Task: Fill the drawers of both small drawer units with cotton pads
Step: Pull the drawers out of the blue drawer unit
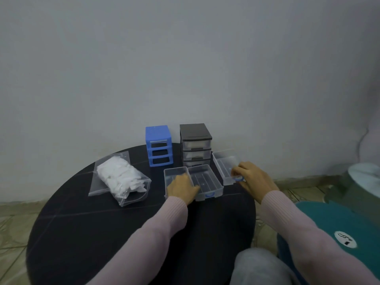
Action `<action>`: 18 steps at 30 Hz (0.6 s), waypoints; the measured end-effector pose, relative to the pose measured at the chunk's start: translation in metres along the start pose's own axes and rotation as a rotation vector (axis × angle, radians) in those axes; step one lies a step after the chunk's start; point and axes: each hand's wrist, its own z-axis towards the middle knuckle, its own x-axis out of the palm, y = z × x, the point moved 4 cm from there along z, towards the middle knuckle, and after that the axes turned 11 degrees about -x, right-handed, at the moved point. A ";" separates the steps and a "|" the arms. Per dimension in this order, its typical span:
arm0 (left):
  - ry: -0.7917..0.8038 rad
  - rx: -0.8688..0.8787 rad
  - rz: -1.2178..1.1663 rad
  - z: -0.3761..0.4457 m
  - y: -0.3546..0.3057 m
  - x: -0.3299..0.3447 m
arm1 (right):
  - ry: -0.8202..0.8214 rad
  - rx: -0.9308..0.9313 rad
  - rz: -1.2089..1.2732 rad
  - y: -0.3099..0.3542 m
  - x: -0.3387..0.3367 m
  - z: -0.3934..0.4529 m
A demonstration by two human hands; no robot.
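Observation:
On the round black table (82, 219) a blue drawer unit (158, 145) stands at the back with three empty slots. Beside it is a black drawer unit (195, 144) whose clear drawers are in place and show white inside. Three clear empty drawers with blue handles lie in front. My left hand (182, 189) grips the front of the left drawer (174, 173). The middle drawer (205, 182) lies next to it. My right hand (250, 179) pinches the blue handle of the right drawer (225, 163). A clear bag of white cotton pads (121, 178) lies to the left.
A grey wall rises right behind the units. Tiled floor shows around the table. A teal stool or seat (339, 227) stands at the right, with another teal object (364, 182) behind it. My knee (259, 266) is at the table's near edge.

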 end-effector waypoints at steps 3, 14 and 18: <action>-0.048 0.022 0.046 -0.002 0.003 -0.006 | 0.006 0.047 0.012 -0.006 0.012 0.000; -0.069 0.014 0.064 0.001 0.012 -0.015 | 0.162 0.102 0.130 0.005 0.055 0.011; -0.065 0.020 -0.025 0.001 0.014 -0.017 | 0.168 0.124 0.227 0.008 0.050 0.011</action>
